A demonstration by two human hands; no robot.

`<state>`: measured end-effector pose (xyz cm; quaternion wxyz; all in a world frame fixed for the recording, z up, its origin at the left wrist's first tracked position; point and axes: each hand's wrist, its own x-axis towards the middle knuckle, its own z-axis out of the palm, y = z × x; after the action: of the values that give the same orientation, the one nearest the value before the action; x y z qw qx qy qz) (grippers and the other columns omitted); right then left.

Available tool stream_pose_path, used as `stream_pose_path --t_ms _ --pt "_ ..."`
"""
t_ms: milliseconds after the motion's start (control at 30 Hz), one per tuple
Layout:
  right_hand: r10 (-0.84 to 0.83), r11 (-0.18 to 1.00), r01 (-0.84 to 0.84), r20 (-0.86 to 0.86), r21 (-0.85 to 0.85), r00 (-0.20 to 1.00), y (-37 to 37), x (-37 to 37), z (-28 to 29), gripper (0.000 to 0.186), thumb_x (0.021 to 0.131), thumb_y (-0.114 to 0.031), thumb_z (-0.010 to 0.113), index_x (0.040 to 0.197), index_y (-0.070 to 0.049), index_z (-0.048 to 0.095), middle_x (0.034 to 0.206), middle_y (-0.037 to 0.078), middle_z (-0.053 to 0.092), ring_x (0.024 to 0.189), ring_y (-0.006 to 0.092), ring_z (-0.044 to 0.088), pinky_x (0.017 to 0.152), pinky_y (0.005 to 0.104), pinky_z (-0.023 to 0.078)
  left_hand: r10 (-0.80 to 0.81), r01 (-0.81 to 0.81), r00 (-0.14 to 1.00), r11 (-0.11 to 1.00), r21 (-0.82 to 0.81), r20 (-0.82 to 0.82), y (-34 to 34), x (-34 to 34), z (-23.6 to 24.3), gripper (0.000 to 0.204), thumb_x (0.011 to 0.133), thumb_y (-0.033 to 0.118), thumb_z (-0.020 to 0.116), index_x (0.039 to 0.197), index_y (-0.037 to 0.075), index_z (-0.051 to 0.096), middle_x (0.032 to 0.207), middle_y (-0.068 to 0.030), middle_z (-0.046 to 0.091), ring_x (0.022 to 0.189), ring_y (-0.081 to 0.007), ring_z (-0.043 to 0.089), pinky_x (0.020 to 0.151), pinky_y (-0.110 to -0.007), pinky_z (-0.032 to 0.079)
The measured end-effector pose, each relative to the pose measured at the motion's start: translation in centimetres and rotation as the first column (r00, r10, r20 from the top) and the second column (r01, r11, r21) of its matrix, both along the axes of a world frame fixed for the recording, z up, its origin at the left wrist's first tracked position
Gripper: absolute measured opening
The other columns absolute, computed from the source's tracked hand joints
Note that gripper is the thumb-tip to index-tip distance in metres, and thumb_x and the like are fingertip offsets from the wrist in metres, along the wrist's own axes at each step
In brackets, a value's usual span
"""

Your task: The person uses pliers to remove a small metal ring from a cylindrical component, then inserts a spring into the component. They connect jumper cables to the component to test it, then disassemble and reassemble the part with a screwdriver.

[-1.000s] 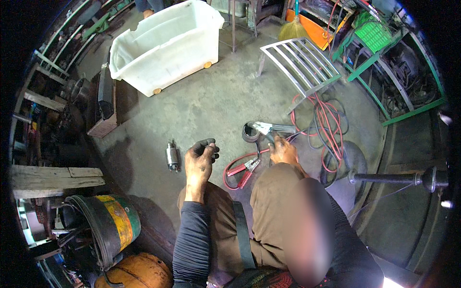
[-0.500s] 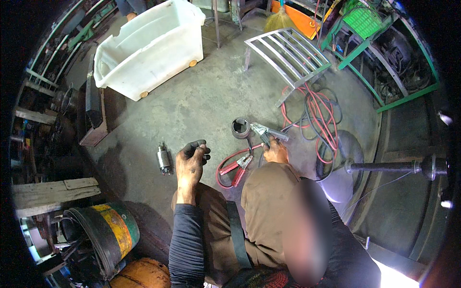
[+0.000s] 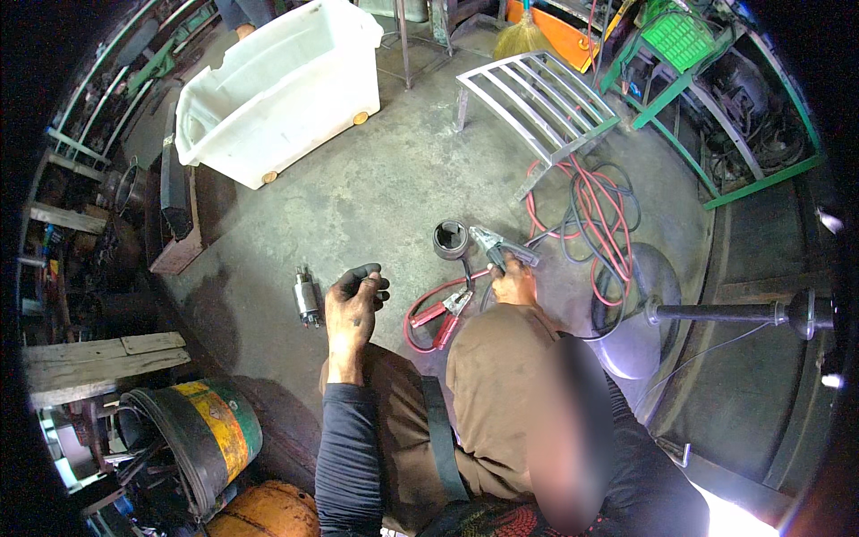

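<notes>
While left grip (image 3: 355, 304) hovers, right grip (image 3: 514, 283) holds clamp (image 3: 501, 245).

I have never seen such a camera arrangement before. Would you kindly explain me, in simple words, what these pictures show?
There is no robot here: a person works with two bare hands. A wide fisheye camera worn on the head looks down, so straight edges bend near the rim.

The right hand holds a black-handled metal clamp. The left hand is raised with curled fingers; I cannot tell whether it holds anything.

On the grey floor lie a silver cylindrical metal part, a dark ring-shaped part, a red-handled metal clamp and tangled red and black cables.
</notes>
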<state>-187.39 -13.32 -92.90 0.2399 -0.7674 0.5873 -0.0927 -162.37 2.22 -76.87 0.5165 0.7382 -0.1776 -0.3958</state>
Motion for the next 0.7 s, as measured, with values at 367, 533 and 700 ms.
stream_pose_path --t_ms 367,533,700 --pt "0.148 0.989 -0.148 -0.002 -0.016 0.989 0.1 -0.5 2.1 0.048 0.093 -0.035 0.068 0.129 -0.003 0.062 0.118 0.031 0.066 0.115 0.0495 0.061 0.100 0.0538 0.048 -0.029 0.029 1.000 0.999 -0.026 0.003 -0.3 0.0 -0.3 0.029 0.100 0.020 0.064 0.117 -0.002 0.072 0.092 -0.0108 0.076 0.076 -0.0146 0.069 0.068 -0.029 0.054" --pt "0.159 0.987 -0.159 0.021 -0.001 0.987 0.1 -0.5 2.4 0.046 0.094 -0.034 0.066 0.129 -0.003 0.061 0.121 0.030 0.066 0.115 0.0498 0.061 0.099 0.0540 0.049 -0.037 0.037 0.999 0.999 -0.015 0.006 -0.5 0.0 -0.4 0.029 0.100 0.019 0.064 0.117 -0.002 0.072 0.092 -0.0109 0.076 0.076 -0.0144 0.069 0.068 -0.028 0.054" --pt "0.129 0.991 -0.129 0.004 -0.029 0.992 0.3 -0.5 1.4 0.049 0.094 -0.031 0.065 0.134 -0.005 0.058 0.113 0.025 0.069 0.111 0.0425 0.065 0.093 0.0497 0.052 -0.048 0.048 0.999 0.999 -0.017 -0.009 -0.8 -0.2 -0.6 0.029 0.100 0.019 0.064 0.118 -0.002 0.071 0.093 -0.0110 0.076 0.076 -0.0145 0.069 0.069 -0.028 0.053"
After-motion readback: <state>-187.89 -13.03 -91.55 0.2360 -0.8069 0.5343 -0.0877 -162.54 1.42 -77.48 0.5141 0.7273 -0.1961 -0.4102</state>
